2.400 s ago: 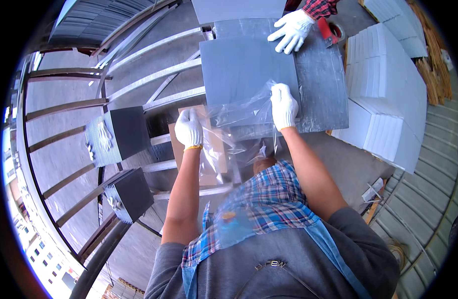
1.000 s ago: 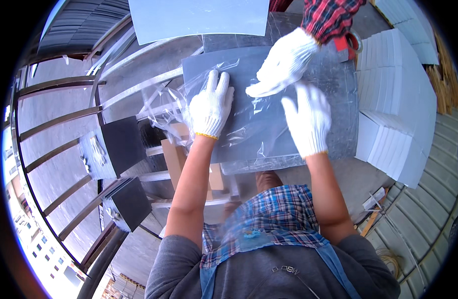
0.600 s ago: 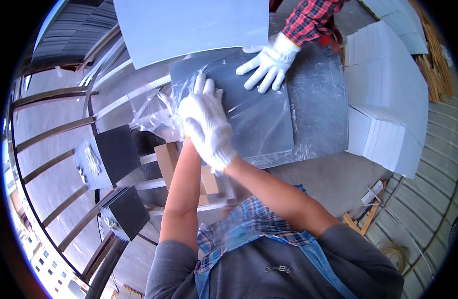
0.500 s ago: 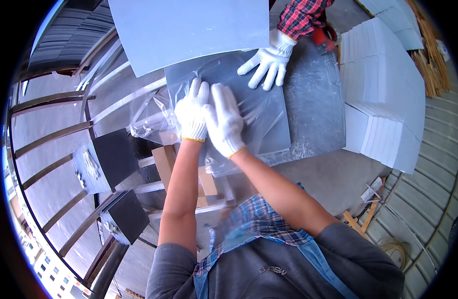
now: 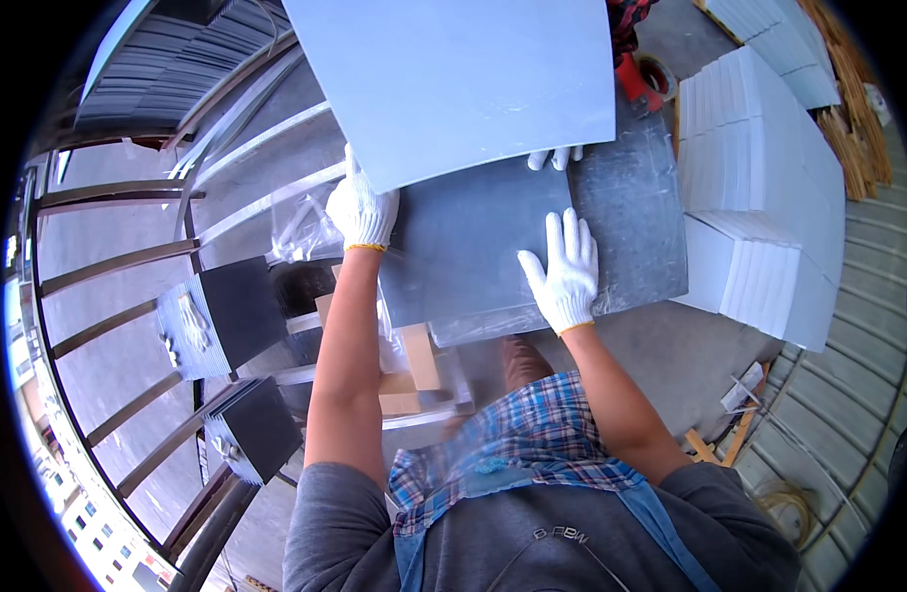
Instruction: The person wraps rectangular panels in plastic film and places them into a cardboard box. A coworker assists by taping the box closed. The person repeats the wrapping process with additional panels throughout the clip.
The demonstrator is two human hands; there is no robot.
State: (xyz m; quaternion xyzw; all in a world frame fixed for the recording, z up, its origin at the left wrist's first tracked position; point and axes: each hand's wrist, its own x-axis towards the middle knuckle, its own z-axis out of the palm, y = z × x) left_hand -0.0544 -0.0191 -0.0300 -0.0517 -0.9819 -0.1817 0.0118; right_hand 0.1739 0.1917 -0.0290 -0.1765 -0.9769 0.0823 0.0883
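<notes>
My right hand [image 5: 567, 276], in a white knit glove, lies flat with fingers apart near the right edge of a dark grey sheet [image 5: 473, 232]. At the sheet's upper left, my gloved left hand [image 5: 364, 212] has a finger stretched out; its other fingers are partly hidden by a large pale blue-grey panel [image 5: 463, 74]. This panel overhangs the far part of the dark sheet. Clear plastic film [image 5: 300, 227] bunches up left of my left hand. Another person's gloved fingertips [image 5: 555, 158] show beneath the panel's near edge.
The dark sheet lies on a scuffed grey work surface [image 5: 636, 227]. Stacks of white panels [image 5: 754, 187] stand at the right. A red tape dispenser [image 5: 639, 84] sits at the far right corner. On the left are metal rails [image 5: 118, 278], dark sheet stacks [image 5: 238, 311] and cardboard pieces [image 5: 421, 357].
My hands have moved apart, the left to the sheet's left side, the right to its right side. The pale panel has shifted right and nearer, covering most of the other person's hand.
</notes>
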